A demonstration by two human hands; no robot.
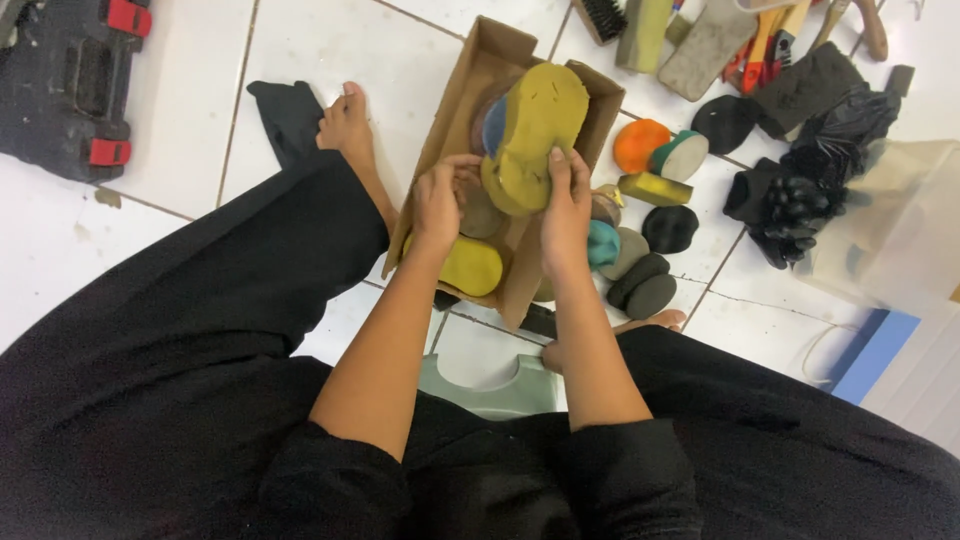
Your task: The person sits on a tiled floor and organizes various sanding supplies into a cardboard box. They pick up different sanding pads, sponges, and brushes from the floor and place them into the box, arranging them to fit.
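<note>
The right hand [566, 205] grips the edge of a large yellow foam pad [538, 130], thumb pressed on its face, holding it upright over an open cardboard box [478, 62]. The left hand [440, 200], fingers curled, touches the pad's lower edge. Inside the box lie another yellow pad [472, 265] and darker round pads [482, 212]. More sponges [640, 143] sit on the white floor tiles [330, 45] just beside it.

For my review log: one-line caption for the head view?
Both hands, left hand and right hand, hold a yellow foam pad over a cardboard box.
</note>
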